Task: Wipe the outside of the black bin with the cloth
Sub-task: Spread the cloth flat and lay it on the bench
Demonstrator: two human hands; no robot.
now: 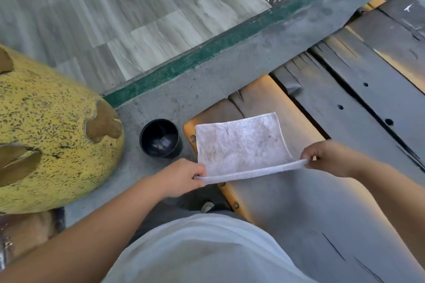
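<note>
both hands hold the white cloth [241, 145] stretched flat over the wooden bench [299, 202]: the left hand [181, 177] pinches its near corner at 7 o'clock, the right hand [326, 158] pinches the one at 4 o'clock. the black bin [161, 138] stands upright on the concrete floor [230, 71], at the cloth's 9 o'clock, untouched.

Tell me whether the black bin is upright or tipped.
Upright: the black bin stands on the floor, mouth up, its inside bottom showing.
</note>
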